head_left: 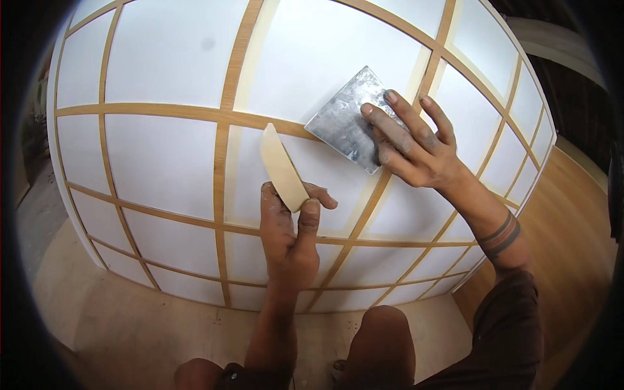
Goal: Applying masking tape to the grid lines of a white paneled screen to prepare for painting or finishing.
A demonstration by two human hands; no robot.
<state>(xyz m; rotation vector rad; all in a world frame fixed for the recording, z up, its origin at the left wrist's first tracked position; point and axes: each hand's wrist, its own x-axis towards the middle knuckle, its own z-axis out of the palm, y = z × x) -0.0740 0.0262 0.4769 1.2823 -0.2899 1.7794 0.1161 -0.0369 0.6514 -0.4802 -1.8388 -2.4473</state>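
Observation:
My left hand (289,237) is closed on a pale beige curved band, apparently a roll of masking tape (283,168) seen edge-on, with its tapered end pointing up. Up and to the right, my right hand (416,143) grips a square grey metal scraper plate (351,120) at its right side. Some of its fingers lie against the plate's face while others stretch past it. The plate is smudged and tilted, with a corner up. Both hands are in front of a white panel (162,156) crossed by wood-coloured strips (224,97). Pale tape strips (253,62) run beside several of them.
The big panel fills most of the view and bends at the picture's rim. A brown wood-grain board (552,221) stands at the right. Below is a pale, dusty floor (156,325), with my knee (383,338) near the panel's lower edge.

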